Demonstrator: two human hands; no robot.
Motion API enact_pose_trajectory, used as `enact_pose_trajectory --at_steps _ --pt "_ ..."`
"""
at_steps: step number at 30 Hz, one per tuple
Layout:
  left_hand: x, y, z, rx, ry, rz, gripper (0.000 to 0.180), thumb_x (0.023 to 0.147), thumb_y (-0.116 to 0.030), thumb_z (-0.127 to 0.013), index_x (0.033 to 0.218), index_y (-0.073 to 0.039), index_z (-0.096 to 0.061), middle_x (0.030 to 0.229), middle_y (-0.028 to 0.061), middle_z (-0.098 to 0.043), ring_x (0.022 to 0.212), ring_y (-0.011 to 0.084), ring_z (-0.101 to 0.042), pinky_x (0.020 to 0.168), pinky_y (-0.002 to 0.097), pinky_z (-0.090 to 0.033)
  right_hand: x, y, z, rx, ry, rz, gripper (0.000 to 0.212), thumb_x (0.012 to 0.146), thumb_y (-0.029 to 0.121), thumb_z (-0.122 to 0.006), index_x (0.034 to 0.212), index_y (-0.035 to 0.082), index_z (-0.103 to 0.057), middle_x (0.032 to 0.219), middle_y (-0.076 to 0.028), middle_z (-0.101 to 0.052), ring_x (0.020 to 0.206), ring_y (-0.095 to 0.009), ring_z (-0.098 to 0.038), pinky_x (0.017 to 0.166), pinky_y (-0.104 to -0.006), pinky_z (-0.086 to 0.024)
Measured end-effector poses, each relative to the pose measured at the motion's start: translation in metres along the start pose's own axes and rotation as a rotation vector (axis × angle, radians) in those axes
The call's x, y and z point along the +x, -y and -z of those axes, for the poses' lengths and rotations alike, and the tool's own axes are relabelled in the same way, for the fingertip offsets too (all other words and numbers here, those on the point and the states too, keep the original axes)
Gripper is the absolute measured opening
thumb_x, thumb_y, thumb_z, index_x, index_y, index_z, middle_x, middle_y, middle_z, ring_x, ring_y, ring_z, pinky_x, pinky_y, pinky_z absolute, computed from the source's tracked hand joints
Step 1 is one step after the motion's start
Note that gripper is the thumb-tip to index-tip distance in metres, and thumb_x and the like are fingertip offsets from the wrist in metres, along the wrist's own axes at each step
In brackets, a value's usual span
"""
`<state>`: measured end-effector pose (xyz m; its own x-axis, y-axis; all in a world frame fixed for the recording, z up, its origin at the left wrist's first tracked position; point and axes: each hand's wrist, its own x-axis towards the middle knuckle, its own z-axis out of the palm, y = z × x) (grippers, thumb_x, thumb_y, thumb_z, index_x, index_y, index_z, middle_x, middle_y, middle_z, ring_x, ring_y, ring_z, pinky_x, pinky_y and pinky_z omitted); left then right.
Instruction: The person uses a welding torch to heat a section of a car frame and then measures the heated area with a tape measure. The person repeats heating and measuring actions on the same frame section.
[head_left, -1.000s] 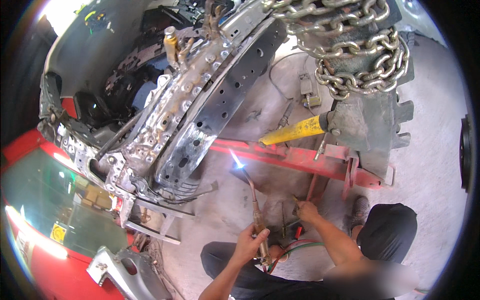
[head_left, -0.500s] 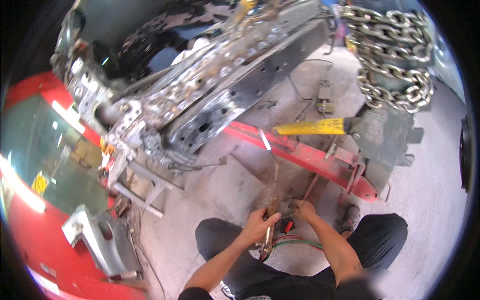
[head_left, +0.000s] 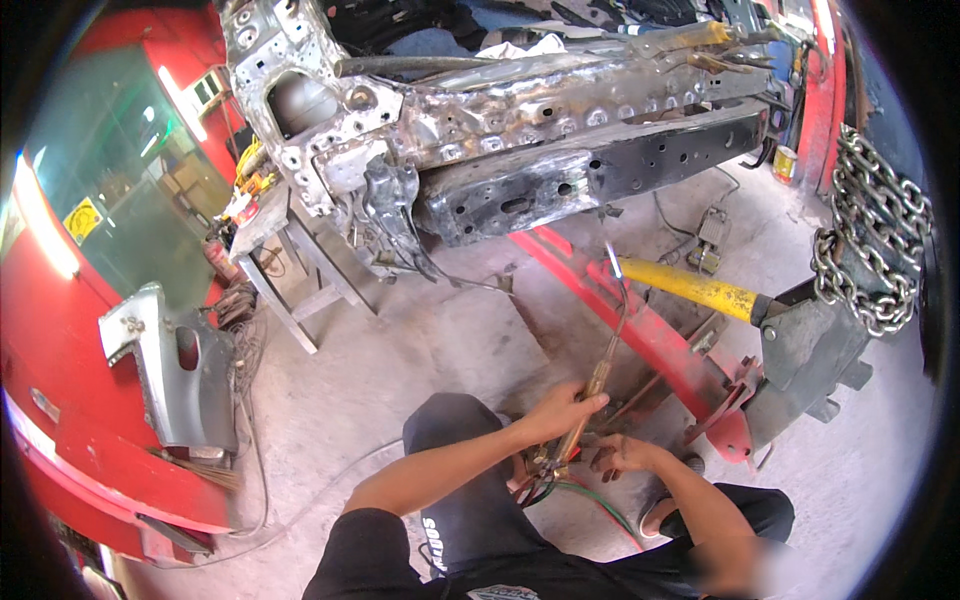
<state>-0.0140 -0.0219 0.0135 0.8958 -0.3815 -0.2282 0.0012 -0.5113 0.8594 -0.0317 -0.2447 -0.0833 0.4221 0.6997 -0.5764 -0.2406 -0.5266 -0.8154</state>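
Observation:
My left hand (head_left: 562,410) is wrapped around the brass handle of a gas torch (head_left: 573,440). The torch tilts up and away from me, its thin neck ending in a small bright flame (head_left: 614,260) in front of a yellow cylinder (head_left: 695,288). Valves sit at its lower end, where a green hose (head_left: 605,502) and a red one trail off. Beside those valves is my right hand (head_left: 625,456), apart from the handle, its fingers curled; whatever they may hold cannot be made out.
Ahead stands a stripped car front with a bare metal rail (head_left: 470,115) and a black beam (head_left: 600,175). Below runs a red steel arm (head_left: 640,340). Heavy chain (head_left: 870,235) hangs at right. A metal stand (head_left: 305,270) and a grey fender (head_left: 185,375) are at left.
My view has turned, so the car front appears more level. My left hand still holds the lit torch. My right hand has drawn slightly away from the torch handle, toward the valve end.

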Motion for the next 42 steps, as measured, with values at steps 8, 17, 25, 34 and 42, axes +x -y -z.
enact_pose_trajectory --at_steps 8,17,25,34,42 --pt "0.016 -0.044 0.0 -0.392 0.046 0.074 0.057 0.098 -0.05 -0.062 0.133 -0.006 -0.057 0.077 -0.0026 -0.053 0.063 0.0076 -0.05 0.051 0.0247 -0.039 -0.082 0.067 -0.053 0.42 -0.16 0.317 0.091 0.087 0.014 -0.076 0.157 0.005 -0.019 0.131 -0.021 -0.059 0.122 -0.027 -0.059 0.103 -0.0389 -0.048" --pt "0.017 -0.054 -0.036 -0.399 0.078 0.045 0.041 0.098 -0.043 -0.066 0.102 -0.003 -0.066 0.073 -0.0013 -0.057 0.06 0.0066 -0.052 0.051 0.0247 -0.041 -0.074 0.047 -0.088 0.6 -0.351 0.39 0.094 0.082 0.008 -0.082 0.152 0.005 -0.019 0.118 -0.016 -0.061 0.105 -0.021 -0.062 0.088 -0.0337 -0.053" --pt "0.019 -0.063 -0.018 -0.466 0.05 0.018 0.035 0.101 -0.039 -0.064 0.105 -0.005 -0.066 0.078 -0.0012 -0.06 0.061 0.0072 -0.053 0.052 0.0233 -0.041 -0.081 0.052 -0.091 0.618 -0.445 0.551 0.09 0.083 0.006 -0.082 0.152 0.007 -0.024 0.126 -0.008 -0.056 0.11 -0.015 -0.057 0.093 -0.0317 -0.05" --pt "-0.007 -0.054 0.01 -0.593 -0.243 -0.147 0.021 0.1 -0.02 -0.065 0.111 -0.003 -0.065 0.084 0.0032 -0.062 0.064 0.0134 -0.058 0.052 0.0279 -0.046 -0.151 0.061 -0.035 0.59 -0.535 0.536 0.089 0.079 -0.005 -0.078 0.152 0.009 -0.028 0.125 -0.007 -0.058 0.117 -0.017 -0.058 0.099 -0.0334 -0.05" --pt "-0.06 -0.141 0.014 -0.802 -0.298 -0.856 0.031 0.103 -0.013 -0.057 0.133 -0.006 -0.051 0.09 0.0075 -0.054 0.065 0.0179 -0.055 0.057 0.0313 -0.047 -0.135 0.061 -0.014 0.78 -0.59 0.556 0.086 0.077 -0.001 -0.072 0.151 0.008 -0.029 0.12 -0.012 -0.06 0.097 -0.027 -0.067 0.089 -0.041 -0.057"
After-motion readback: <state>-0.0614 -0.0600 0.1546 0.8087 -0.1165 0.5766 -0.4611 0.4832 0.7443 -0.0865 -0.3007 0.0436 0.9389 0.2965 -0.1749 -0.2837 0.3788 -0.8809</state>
